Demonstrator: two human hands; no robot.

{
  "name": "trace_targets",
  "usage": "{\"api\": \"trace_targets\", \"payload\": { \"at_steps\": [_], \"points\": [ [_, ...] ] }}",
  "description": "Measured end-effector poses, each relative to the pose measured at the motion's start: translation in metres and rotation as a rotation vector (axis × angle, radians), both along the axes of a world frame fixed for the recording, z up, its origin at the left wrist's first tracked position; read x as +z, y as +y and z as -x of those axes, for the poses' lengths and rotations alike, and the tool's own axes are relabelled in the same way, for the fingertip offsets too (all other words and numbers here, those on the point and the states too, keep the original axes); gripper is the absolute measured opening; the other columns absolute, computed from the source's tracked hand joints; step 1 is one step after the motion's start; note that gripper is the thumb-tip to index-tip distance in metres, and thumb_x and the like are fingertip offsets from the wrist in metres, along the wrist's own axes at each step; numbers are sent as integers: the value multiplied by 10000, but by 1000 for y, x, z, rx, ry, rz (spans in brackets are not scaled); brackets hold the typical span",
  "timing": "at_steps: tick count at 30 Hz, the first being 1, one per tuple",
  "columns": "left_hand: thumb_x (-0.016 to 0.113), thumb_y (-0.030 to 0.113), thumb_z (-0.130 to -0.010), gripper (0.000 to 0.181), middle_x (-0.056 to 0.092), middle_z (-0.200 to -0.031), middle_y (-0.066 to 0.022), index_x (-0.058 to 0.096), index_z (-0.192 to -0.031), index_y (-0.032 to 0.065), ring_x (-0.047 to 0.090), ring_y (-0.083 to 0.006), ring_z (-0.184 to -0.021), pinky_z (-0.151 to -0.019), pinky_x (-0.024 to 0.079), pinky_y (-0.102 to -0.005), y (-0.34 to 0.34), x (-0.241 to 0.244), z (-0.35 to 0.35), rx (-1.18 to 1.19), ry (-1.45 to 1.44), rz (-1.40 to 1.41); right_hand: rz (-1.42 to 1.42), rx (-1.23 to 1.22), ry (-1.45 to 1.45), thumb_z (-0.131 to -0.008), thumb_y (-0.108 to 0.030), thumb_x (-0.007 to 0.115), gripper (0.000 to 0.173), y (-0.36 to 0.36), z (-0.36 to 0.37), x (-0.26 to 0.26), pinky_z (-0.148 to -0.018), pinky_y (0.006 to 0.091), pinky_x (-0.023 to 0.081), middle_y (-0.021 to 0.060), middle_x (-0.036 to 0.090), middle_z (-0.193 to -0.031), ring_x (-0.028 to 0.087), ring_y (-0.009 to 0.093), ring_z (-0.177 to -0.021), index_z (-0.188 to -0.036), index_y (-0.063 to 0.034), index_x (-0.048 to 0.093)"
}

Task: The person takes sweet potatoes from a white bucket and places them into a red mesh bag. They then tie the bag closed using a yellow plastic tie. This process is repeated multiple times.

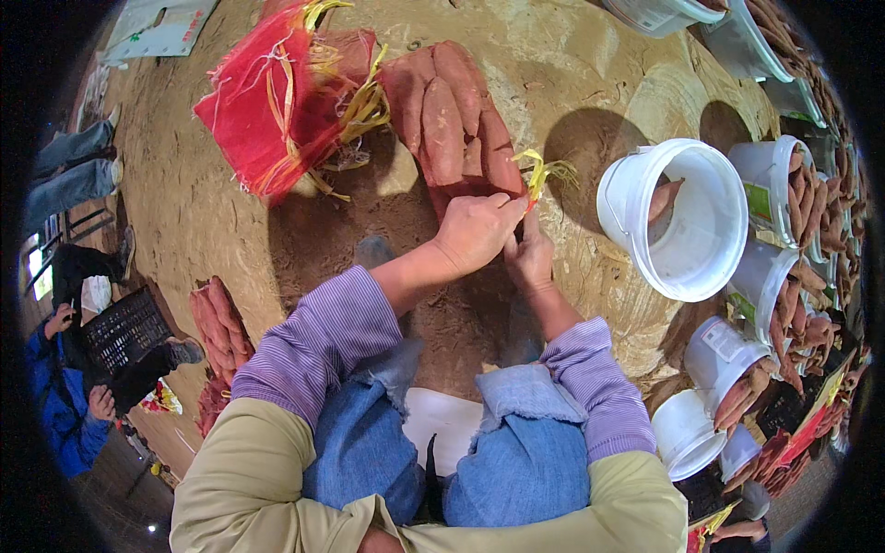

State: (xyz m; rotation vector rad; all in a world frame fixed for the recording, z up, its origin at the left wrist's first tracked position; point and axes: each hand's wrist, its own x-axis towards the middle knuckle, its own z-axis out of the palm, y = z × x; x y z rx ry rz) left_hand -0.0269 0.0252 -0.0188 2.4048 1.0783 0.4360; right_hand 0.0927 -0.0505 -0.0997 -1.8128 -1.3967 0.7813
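A red mesh bag full of sweet potatoes [444, 131] lies on the dirt-covered floor before me. Both my hands meet at its near right corner, beside a yellow tie [536, 176]. My left hand [477, 228] has its fingers closed on the edge of the mesh bag and partly overlaps the other hand. Just below and right of it, my right hand [532, 259] pinches the same edge; its fingertips are partly hidden. Red mesh bags with yellow ties [276, 110] lie in a heap to the left of the filled one.
A white bucket [698, 276] with a sweet potato [665, 200] inside stands at right. Beyond it are several buckets heaped with sweet potatoes [788, 304]. Another filled mesh bag [220, 328] lies at lower left, near a black crate [128, 328] and a seated person [59, 408].
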Motion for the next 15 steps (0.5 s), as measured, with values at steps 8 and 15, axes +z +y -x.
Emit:
{"api": "trace_targets", "payload": {
  "at_steps": [8,15],
  "points": [
    [571,136,-803,217,570,-711,-69,622,-1010,93,622,-254,-615,-527,499,-360,2,-4,2,8,22,-28,11,69,-67,-793,-215,637,393,13,12,-11,-584,431,488,210,608,-857,608,376,-691,-1111,-17,519],
    [568,135,-793,203,580,-713,-67,633,-975,74,628,-245,-619,-538,497,-355,-4,-1,0,-5,-6,-80,217,211,-363,-801,-282,597,363,29,7,-3,-511,432,472,168,623,-707,619,349,-618,-1036,-8,556]
  ]
}}
